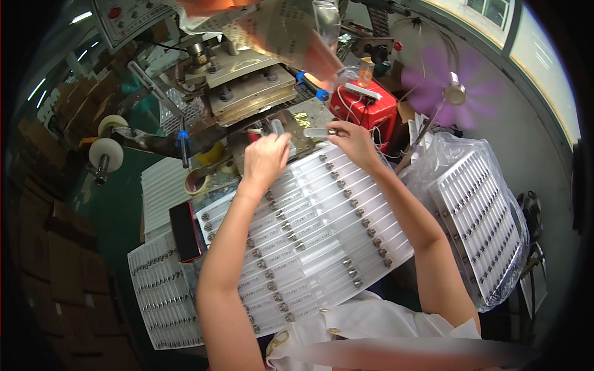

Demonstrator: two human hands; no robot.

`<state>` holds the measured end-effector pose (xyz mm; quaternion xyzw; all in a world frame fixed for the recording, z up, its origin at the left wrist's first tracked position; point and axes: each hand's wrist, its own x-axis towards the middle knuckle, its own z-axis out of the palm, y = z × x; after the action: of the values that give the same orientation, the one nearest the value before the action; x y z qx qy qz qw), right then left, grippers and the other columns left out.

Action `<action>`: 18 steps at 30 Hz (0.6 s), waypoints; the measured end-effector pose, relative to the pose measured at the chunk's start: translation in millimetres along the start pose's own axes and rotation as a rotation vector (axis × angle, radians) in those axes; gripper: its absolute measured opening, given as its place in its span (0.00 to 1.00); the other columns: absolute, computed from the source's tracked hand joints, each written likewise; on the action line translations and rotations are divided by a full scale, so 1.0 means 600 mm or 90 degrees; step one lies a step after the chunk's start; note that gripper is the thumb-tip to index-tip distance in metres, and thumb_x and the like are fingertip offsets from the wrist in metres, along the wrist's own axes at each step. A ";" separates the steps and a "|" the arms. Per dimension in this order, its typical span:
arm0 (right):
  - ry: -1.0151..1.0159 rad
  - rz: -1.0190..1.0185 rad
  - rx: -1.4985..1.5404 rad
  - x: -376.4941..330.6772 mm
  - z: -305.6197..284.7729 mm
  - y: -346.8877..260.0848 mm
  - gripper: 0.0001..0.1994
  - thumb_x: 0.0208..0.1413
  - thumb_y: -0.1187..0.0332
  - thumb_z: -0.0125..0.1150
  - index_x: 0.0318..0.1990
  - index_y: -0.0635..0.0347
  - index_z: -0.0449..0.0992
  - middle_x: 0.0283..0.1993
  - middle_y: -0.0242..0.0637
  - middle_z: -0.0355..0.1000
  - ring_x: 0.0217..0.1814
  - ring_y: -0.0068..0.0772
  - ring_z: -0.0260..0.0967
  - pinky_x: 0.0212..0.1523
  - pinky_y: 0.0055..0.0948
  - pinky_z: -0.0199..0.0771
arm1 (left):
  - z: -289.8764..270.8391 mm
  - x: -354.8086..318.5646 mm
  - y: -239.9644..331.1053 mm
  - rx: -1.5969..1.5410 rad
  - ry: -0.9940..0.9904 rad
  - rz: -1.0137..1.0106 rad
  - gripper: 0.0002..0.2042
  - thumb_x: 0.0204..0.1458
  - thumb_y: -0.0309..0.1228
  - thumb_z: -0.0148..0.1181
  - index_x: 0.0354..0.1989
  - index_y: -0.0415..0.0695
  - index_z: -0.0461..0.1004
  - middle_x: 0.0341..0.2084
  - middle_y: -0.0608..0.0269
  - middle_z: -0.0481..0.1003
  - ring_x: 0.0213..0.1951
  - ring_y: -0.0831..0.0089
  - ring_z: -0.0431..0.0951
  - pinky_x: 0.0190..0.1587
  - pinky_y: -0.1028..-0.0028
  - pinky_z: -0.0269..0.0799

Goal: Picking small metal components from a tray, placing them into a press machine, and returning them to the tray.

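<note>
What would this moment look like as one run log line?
left hand: holds clear tube | right hand: holds clear tube | below: white tray of tubes | ahead: press machine

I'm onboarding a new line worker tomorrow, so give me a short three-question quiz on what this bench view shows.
1. True or false: the left hand and the right hand each hold a clear tube.
2. Which lies under both forearms? A) a white tray of tubes B) a keyboard C) a stack of books
3. Fill in: the red box stands just beyond the ____ hand.

Key: 1 true: the left hand's tube and the right hand's tube sit close together at the press. 2 A. 3 right.
</note>
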<state>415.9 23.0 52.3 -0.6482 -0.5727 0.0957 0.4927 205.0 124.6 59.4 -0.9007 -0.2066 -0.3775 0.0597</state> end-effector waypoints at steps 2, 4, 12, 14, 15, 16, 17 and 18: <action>0.024 -0.033 0.019 0.011 0.014 -0.012 0.16 0.47 0.70 0.65 0.45 0.61 0.77 0.35 0.44 0.75 0.32 0.32 0.74 0.36 0.27 0.72 | -0.030 -0.041 0.058 -0.103 -0.034 -0.026 0.05 0.48 0.35 0.61 0.34 0.56 0.78 0.20 0.65 0.71 0.22 0.67 0.74 0.24 0.68 0.70; -0.007 -0.062 0.021 0.023 0.038 -0.035 0.15 0.48 0.71 0.64 0.46 0.61 0.76 0.39 0.43 0.74 0.36 0.35 0.75 0.38 0.29 0.73 | -0.041 -0.113 0.101 -0.209 -0.027 -0.043 0.06 0.48 0.33 0.62 0.35 0.56 0.79 0.15 0.66 0.68 0.19 0.69 0.72 0.20 0.70 0.66; 0.002 -0.371 -0.168 0.055 0.159 -0.030 0.18 0.45 0.74 0.64 0.46 0.59 0.72 0.45 0.40 0.72 0.47 0.44 0.71 0.47 0.36 0.72 | -0.108 -0.267 0.199 -0.355 -0.110 -0.136 0.14 0.46 0.29 0.62 0.44 0.48 0.78 0.20 0.67 0.73 0.23 0.69 0.73 0.26 0.73 0.72; -0.005 -0.329 -0.159 0.064 0.169 -0.023 0.22 0.44 0.73 0.66 0.49 0.57 0.71 0.45 0.40 0.72 0.46 0.45 0.72 0.46 0.36 0.73 | -0.110 -0.280 0.197 -0.335 -0.133 -0.142 0.15 0.46 0.30 0.62 0.44 0.46 0.77 0.22 0.67 0.74 0.28 0.70 0.75 0.28 0.74 0.73; -0.004 -0.279 -0.153 0.069 0.172 -0.019 0.25 0.43 0.72 0.68 0.52 0.56 0.70 0.45 0.41 0.73 0.45 0.46 0.73 0.46 0.37 0.73 | -0.109 -0.280 0.198 -0.329 -0.142 -0.141 0.14 0.46 0.30 0.62 0.43 0.46 0.77 0.23 0.68 0.74 0.29 0.71 0.74 0.29 0.74 0.73; -0.011 -0.284 -0.154 0.072 0.179 -0.016 0.25 0.43 0.72 0.68 0.52 0.56 0.70 0.45 0.41 0.73 0.45 0.46 0.73 0.46 0.37 0.73 | -0.110 -0.280 0.197 -0.322 -0.152 -0.140 0.13 0.47 0.30 0.62 0.43 0.46 0.77 0.24 0.68 0.74 0.30 0.72 0.74 0.29 0.74 0.72; -0.044 -0.192 -0.117 0.075 0.185 -0.012 0.28 0.43 0.71 0.69 0.55 0.55 0.68 0.45 0.43 0.73 0.46 0.46 0.73 0.47 0.37 0.73 | -0.110 -0.281 0.196 -0.323 -0.146 -0.146 0.13 0.47 0.30 0.62 0.43 0.46 0.77 0.24 0.68 0.74 0.30 0.72 0.74 0.29 0.74 0.72; -0.076 -0.099 -0.081 0.077 0.189 -0.010 0.31 0.43 0.69 0.70 0.58 0.55 0.65 0.45 0.45 0.73 0.47 0.46 0.73 0.48 0.37 0.72 | -0.109 -0.282 0.194 -0.319 -0.159 -0.150 0.13 0.47 0.31 0.62 0.42 0.46 0.77 0.25 0.68 0.74 0.30 0.72 0.74 0.30 0.74 0.72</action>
<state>349.3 120.7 20.9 -0.6249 -0.6543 0.0596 0.4216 103.9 -53.8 -7.8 -0.8966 -0.2155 -0.3077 -0.2344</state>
